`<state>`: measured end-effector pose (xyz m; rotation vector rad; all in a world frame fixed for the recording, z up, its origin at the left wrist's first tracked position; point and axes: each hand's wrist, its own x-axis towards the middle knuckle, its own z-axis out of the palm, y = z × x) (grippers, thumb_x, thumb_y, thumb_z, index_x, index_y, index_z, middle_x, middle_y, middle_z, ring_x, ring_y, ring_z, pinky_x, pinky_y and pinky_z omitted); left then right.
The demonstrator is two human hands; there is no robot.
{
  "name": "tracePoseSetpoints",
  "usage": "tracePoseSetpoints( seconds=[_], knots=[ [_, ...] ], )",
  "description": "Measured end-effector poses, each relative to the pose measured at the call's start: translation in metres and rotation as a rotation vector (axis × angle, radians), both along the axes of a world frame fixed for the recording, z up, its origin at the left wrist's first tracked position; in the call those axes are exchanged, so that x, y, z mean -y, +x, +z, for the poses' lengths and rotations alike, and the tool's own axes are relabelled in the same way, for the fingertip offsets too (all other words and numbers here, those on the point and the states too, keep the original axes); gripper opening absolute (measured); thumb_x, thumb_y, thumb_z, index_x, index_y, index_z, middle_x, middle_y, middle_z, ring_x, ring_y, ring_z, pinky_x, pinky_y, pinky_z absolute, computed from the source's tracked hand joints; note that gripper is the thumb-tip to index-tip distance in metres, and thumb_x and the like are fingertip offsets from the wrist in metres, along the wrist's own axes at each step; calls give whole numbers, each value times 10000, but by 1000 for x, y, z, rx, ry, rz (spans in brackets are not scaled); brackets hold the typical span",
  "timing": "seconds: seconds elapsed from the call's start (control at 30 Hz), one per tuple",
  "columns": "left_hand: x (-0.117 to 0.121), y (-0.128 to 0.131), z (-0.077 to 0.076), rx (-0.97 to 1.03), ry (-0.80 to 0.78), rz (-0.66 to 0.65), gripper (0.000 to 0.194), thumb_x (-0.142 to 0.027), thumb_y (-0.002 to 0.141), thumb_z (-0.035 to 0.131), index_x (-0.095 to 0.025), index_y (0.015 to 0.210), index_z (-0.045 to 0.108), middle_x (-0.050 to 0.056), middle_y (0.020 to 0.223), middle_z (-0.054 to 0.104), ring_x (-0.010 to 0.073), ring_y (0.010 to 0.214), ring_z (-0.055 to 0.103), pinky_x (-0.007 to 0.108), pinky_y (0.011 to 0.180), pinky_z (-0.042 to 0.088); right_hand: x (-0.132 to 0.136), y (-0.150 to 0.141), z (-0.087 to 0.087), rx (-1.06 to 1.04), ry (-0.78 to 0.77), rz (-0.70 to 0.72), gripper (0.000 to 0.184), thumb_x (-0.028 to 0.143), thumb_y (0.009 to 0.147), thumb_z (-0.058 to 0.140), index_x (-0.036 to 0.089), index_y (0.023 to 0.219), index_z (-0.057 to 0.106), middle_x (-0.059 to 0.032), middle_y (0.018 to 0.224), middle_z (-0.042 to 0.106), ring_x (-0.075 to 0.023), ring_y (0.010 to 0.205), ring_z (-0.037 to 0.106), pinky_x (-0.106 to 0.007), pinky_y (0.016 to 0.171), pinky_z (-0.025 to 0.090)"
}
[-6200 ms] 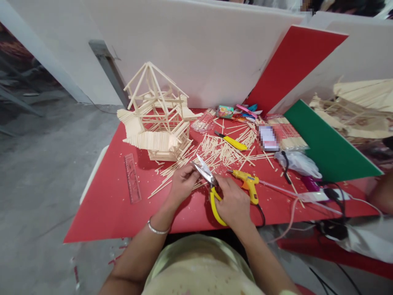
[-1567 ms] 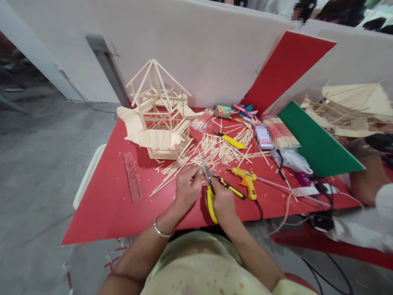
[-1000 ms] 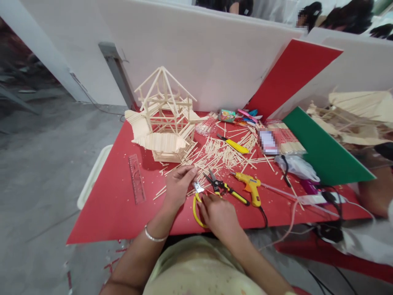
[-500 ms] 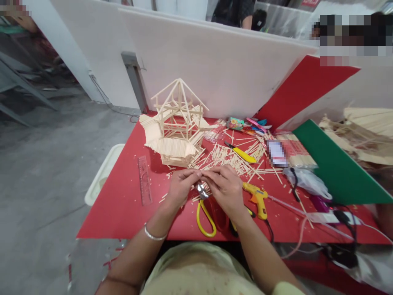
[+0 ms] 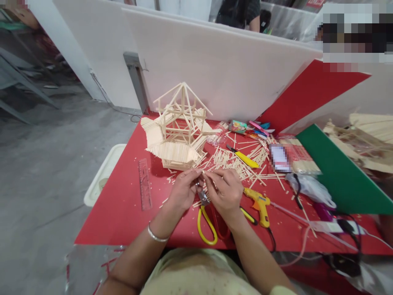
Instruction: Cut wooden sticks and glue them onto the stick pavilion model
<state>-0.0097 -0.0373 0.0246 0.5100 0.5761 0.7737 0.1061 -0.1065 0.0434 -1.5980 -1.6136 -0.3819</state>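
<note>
My left hand is closed in a pinch, its fingertips meeting those of my right hand over the red table. Between them shows the pale tip of a small wooden stick, mostly covered by the fingers. Under the hands lie pliers with one yellow and one red handle, their metal head partly hidden. Just beyond stands a model pavilion built of wooden sticks, with an open roof frame above and slatted eaves below. Loose sticks are heaped to its right.
A clear ruler lies at left, a yellow utility knife among the sticks. To the right are a yellow glue gun with its cord, a phone, packed sticks and a green board. White panels rise behind.
The camera view has shifted slightly, so the table sits a little lower in the picture. Both hands stay together at the small stick, the fingers slightly rearranged.
</note>
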Motion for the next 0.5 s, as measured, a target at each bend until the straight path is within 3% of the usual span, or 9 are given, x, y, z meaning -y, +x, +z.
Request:
tracePoseSetpoints(
  seconds=[0.23,0.5],
  knots=[
    [-8,3,4,156,-206,66,231,-277,705,780,-152,849,650,-26,701,620,59,547,538,172,444,375,-22,-9,5,-8,143,-40,154,183,830,697,211,980,718,-53,888,690,-170,866,597,-330,818,492],
    [-5,1,10,74,-141,-34,280,-244,649,822,-143,707,568,-56,556,501,32,465,441,146,388,269,-9,-9,-7,85,4,-4,224,190,866,623,225,1070,707,-63,932,682,-184,901,576,-327,831,479]
  ],
)
